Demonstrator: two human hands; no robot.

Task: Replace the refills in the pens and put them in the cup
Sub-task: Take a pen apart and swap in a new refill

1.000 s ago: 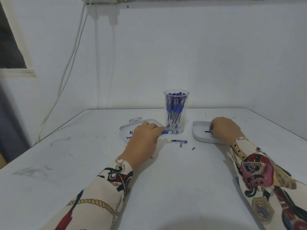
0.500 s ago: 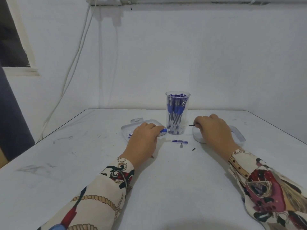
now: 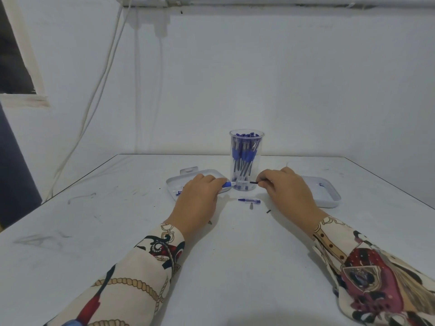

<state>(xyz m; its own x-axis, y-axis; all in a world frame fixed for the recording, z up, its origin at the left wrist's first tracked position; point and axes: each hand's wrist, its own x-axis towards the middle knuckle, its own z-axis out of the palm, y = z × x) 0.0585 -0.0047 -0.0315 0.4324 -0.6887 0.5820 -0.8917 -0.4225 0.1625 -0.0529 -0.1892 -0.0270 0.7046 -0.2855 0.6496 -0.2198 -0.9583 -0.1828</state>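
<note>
Fingers of the left hand curl round a clear pen barrel with a blue end, pointing right. Facing it, the right hand pinches a thin dark refill, its tip just short of the barrel (both in front of the cup's base). Behind stands the clear cup, full of blue pens. A blue cap lies on the white table, between two white trays.

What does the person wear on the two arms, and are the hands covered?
Both hands, left hand and right hand, are bare. Each arm has a long cream sleeve with a printed pattern: gold ropes and chains, dark red and black shapes, a little blue.
</note>
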